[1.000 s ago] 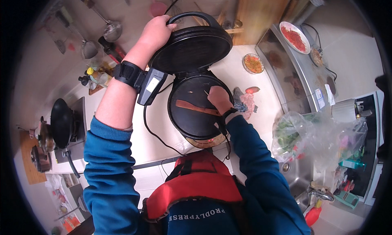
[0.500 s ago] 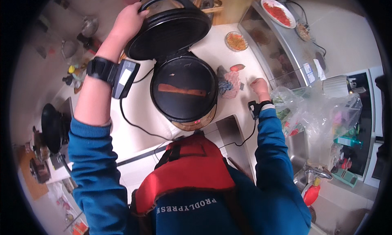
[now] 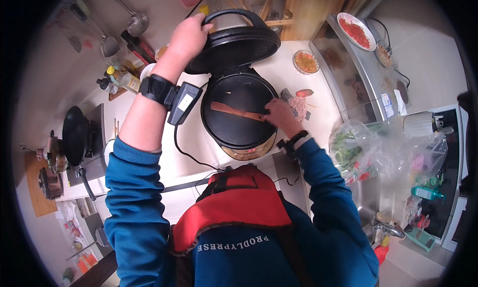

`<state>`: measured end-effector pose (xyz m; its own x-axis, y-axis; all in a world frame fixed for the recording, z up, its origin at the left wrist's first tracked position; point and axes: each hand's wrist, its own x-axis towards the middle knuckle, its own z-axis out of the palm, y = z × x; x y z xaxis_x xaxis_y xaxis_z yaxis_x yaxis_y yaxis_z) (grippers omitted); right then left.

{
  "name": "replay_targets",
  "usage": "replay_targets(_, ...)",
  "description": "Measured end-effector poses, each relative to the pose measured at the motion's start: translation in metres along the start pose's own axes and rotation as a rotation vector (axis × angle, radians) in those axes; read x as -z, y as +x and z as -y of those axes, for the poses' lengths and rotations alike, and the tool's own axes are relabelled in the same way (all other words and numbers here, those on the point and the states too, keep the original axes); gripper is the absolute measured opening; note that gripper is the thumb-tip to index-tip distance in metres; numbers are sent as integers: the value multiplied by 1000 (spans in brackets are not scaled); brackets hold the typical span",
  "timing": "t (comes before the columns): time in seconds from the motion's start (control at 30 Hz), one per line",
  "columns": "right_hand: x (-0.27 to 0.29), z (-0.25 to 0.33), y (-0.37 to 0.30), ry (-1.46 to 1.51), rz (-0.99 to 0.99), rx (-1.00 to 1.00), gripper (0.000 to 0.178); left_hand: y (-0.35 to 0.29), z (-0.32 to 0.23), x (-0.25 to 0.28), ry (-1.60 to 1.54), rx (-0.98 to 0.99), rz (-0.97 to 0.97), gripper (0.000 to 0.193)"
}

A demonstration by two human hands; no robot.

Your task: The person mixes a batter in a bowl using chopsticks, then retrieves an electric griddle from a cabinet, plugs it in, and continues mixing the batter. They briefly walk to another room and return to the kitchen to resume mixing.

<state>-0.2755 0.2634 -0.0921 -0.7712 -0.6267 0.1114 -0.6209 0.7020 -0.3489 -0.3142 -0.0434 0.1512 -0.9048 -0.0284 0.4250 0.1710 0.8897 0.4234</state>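
Observation:
A round black electric griddle [image 3: 224, 130] stands on the counter with its hinged lid [image 3: 239, 48] raised. My left hand [image 3: 190, 37] is closed on the lid's curved handle. Across the lower plate lies a flat wooden spatula [image 3: 234, 111], its wide end to the left and a small hole near its right end. Over the plate's right side, my right hand [image 3: 282, 115] has its fingers closed at that right end. A small pale bit lies on the plate. Just beyond my right hand is a crumpled pink and grey cloth [image 3: 298, 106], partly hidden by it.
A glass bowl of orange shreds [image 3: 305, 62] sits right of the lid. Past it, a plate of red shreds [image 3: 356, 32] rests on a steel appliance. A plastic bag of greens [image 3: 348, 142] lies at right. A wok [image 3: 77, 135] stands left. A cable hangs from my left wrist.
My right hand has moved left from the counter to the spatula's right end. My left hand still holds the lid handle. The whole view has shifted somewhat.

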Motion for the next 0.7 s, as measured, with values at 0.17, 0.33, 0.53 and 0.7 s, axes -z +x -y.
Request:
replay_targets(0.17, -13, 59, 17, -164, 67, -120, 17, -22, -15, 5, -7, 10, 22, 24)
replay_targets(0.33, 11, 48, -2, 64, 4, -70, 17, -49, -35, 9, -12, 113, 53, 24)
replay_targets(0.53, 52, -12, -109, 172, -245, -329, 18, -100, -53, 3, -92, -20, 17, 16)
replay_targets(0.7, 39, -83, -157, -50, -182, -703, 18, -157, -61, -13, -48, -197, 57, 19)
